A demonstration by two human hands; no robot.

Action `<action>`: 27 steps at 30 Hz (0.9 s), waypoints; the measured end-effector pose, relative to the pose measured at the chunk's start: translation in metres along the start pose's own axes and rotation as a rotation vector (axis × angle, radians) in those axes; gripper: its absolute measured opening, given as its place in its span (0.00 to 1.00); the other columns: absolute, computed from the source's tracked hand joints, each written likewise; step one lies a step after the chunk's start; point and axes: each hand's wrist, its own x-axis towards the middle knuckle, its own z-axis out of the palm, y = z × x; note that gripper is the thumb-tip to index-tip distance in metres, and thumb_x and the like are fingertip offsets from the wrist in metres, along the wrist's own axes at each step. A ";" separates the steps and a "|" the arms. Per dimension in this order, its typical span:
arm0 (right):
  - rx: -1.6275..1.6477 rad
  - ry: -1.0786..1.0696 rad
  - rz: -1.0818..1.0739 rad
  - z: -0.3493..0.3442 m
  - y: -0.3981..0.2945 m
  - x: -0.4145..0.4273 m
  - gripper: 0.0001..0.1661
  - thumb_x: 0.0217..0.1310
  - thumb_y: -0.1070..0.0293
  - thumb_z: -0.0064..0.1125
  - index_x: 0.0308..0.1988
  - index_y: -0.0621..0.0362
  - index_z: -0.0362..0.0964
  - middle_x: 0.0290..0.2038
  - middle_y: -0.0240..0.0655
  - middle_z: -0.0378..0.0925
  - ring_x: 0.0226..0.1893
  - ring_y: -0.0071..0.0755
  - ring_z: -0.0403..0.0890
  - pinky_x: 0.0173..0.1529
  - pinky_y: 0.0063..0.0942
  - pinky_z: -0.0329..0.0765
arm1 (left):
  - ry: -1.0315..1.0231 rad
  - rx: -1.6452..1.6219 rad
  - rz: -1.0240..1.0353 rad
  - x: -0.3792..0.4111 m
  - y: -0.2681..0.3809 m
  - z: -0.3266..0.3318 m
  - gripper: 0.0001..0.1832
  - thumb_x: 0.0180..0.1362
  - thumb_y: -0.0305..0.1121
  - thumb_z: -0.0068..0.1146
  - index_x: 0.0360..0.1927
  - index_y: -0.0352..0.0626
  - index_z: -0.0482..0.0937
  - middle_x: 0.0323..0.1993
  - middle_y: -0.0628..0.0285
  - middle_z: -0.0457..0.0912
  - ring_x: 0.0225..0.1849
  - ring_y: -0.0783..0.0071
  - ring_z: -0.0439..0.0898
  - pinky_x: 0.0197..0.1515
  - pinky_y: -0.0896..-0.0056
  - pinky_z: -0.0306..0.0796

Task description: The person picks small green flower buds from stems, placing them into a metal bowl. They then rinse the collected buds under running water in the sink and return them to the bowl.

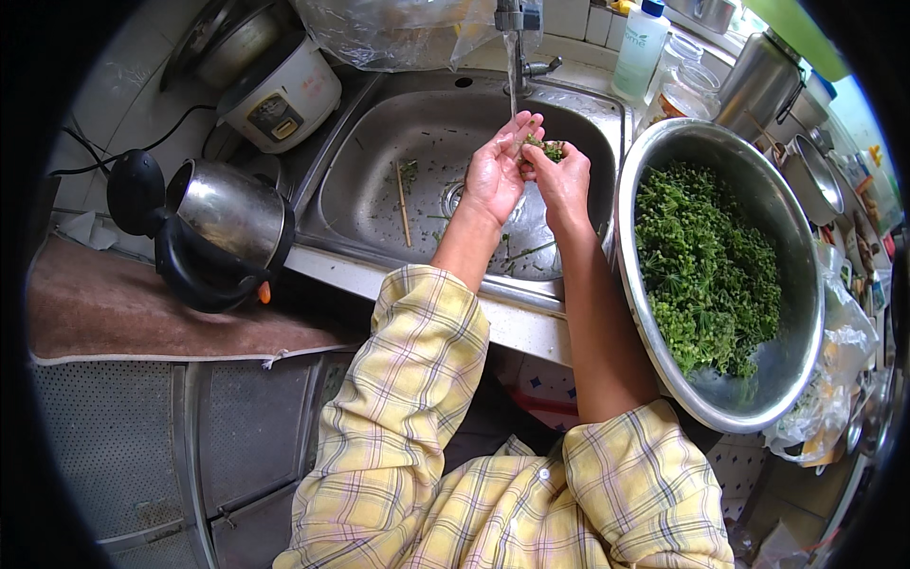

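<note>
My left hand (492,174) is palm up over the sink, its fingers stretched out under a thin stream of water (512,78). Small green bits cling to those fingers. Right beside it, the fingers of my right hand (569,181) pinch a small clump of wet greens (546,148) against the left fingertips. Both hands are above the stainless steel sink (370,156), where plant scraps and a wooden chopstick (403,206) lie. A large metal basin (803,284) to the right holds a heap of green seed heads and stalks (704,263).
The faucet (522,43) stands behind the sink. An electric kettle (227,213) with its lid up and a rice cooker (284,92) are at the left. Bottle (640,53), glass jars (689,89) and a steel flask (761,85) line the back right. A plastic bag (839,355) lies beyond the basin.
</note>
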 end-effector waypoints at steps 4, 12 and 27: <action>0.044 -0.061 -0.040 0.000 -0.006 -0.004 0.18 0.45 0.65 0.70 0.33 0.67 0.75 0.28 0.40 0.81 0.27 0.25 0.80 0.32 0.24 0.76 | -0.001 0.034 0.037 0.001 -0.001 -0.003 0.23 0.62 0.32 0.42 0.61 0.41 0.69 0.60 0.58 0.75 0.62 0.68 0.71 0.54 0.71 0.66; 0.131 -0.112 -0.019 0.000 -0.004 -0.005 0.12 0.52 0.74 0.65 0.34 0.68 0.72 0.28 0.37 0.79 0.25 0.21 0.78 0.30 0.20 0.74 | 0.014 -0.130 0.041 0.002 -0.001 -0.003 0.25 0.66 0.40 0.34 0.60 0.34 0.69 0.59 0.50 0.74 0.63 0.60 0.69 0.65 0.61 0.61; 0.144 -0.099 0.014 -0.001 0.005 -0.001 0.15 0.41 0.70 0.66 0.32 0.66 0.76 0.26 0.39 0.80 0.25 0.25 0.79 0.31 0.25 0.76 | 0.037 -0.205 -0.004 0.002 -0.003 -0.006 0.35 0.70 0.50 0.15 0.63 0.33 0.65 0.64 0.49 0.68 0.66 0.57 0.66 0.66 0.58 0.60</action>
